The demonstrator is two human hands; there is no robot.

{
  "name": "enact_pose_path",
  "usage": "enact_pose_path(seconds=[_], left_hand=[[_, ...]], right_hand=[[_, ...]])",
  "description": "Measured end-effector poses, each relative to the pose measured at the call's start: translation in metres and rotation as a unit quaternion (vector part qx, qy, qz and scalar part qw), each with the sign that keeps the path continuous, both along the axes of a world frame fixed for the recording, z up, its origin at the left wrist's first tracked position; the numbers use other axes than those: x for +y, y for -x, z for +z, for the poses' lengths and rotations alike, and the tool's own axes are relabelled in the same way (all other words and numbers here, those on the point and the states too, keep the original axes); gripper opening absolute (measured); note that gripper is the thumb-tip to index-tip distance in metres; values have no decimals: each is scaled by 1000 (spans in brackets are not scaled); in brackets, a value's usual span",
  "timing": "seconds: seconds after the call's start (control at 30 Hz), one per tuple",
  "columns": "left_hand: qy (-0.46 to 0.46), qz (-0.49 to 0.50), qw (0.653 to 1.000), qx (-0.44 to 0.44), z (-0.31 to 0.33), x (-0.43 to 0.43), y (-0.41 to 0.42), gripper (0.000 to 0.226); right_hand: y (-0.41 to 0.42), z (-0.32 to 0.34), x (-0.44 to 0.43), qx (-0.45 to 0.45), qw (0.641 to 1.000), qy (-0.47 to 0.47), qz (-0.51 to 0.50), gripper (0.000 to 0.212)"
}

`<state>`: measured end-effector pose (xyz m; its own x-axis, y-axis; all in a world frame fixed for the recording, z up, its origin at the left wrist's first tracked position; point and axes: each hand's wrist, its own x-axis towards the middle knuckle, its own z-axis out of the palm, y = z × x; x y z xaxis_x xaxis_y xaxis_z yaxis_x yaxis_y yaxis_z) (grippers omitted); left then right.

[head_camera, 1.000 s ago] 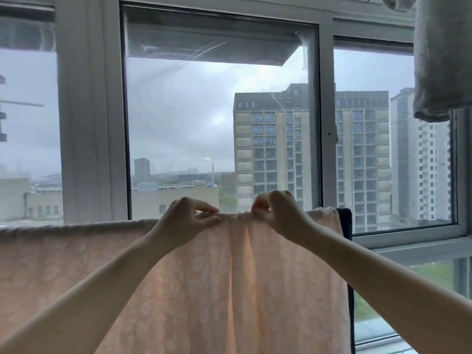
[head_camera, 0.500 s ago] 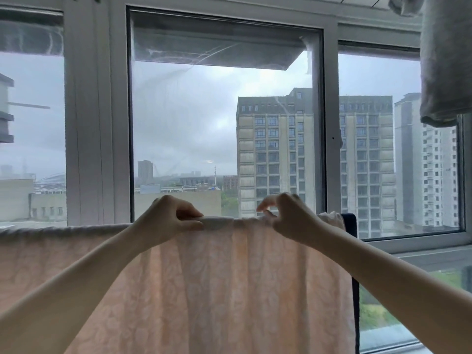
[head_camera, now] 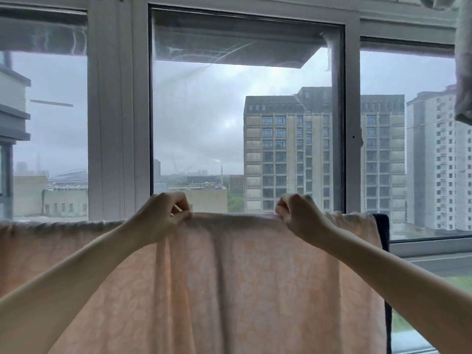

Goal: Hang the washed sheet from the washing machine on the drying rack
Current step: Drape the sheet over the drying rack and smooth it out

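Observation:
A pale pink patterned sheet point(head_camera: 255, 282) hangs draped across the lower half of the view, its folded top edge running level from the left border to the right end. The rail under it is hidden by the cloth. My left hand point(head_camera: 161, 217) pinches the top edge left of centre. Further right, my right hand point(head_camera: 297, 214) grips the same edge. The stretch of sheet between them lies fairly smooth, with soft vertical folds below.
A dark cloth point(head_camera: 383, 233) hangs just past the sheet's right end. Behind stands a large window with grey frames point(head_camera: 351, 123); high-rise buildings show outside. Pale laundry point(head_camera: 463, 72) hangs from above at the top right.
My hands have slid apart along the top edge, the left one leftward and the right one rightward. The bunched folds between them have flattened out.

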<state>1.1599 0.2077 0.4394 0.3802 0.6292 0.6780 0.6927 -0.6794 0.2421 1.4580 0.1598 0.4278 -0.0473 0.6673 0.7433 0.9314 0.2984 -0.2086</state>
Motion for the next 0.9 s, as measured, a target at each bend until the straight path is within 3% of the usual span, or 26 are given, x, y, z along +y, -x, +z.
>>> enact_pose_path(seconds=[0.37, 0.6, 0.8, 0.9], left_hand=[[33, -46, 998, 33, -6, 5, 82, 13], [14, -97, 994, -41, -8, 11, 112, 4], [-28, -45, 997, -48, -9, 26, 130, 15], [-34, -23, 993, -110, -8, 30, 139, 12]], right_hand=[[123, 8, -10, -50, 994, 17, 93, 27], [167, -4, 7, 2, 998, -27, 64, 13], [156, -5, 13, 51, 998, -41, -22, 14], [154, -1, 14, 79, 994, -56, -44, 13]])
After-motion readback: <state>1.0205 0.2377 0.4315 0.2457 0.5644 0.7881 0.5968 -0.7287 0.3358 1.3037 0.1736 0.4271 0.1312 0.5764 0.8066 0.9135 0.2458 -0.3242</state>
